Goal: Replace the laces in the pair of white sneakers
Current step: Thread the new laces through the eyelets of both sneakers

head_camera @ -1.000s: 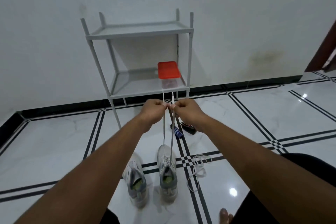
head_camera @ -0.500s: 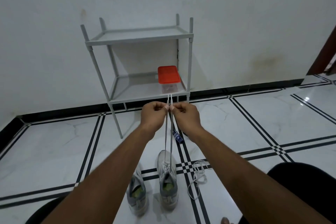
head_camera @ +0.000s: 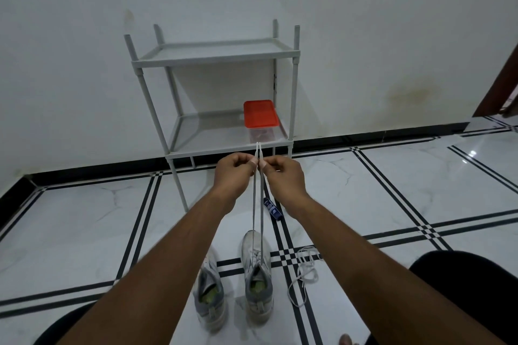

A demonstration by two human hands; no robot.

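Progress looks about halfway: left hand [head_camera: 235, 173] and right hand [head_camera: 283, 178], almost touching, each pinch one end of the lace [head_camera: 257, 204], both strands pulled taut up from the right sneaker [head_camera: 258, 274] directly below the hands; it looks threaded, ends evened, so probably only the tying is left there. The left sneaker [head_camera: 210, 297] below the left forearm shows no lace as far as I can tell, and a loose lace [head_camera: 304, 274] lies on the floor [head_camera: 84, 218] below the right forearm, so that shoe likely remains. Room: open floor either side of the hands; shelf rack [head_camera: 213, 148] just beyond the knuckles is the only close edge, with a small blue item [head_camera: 272, 209] lying under the right wrist.
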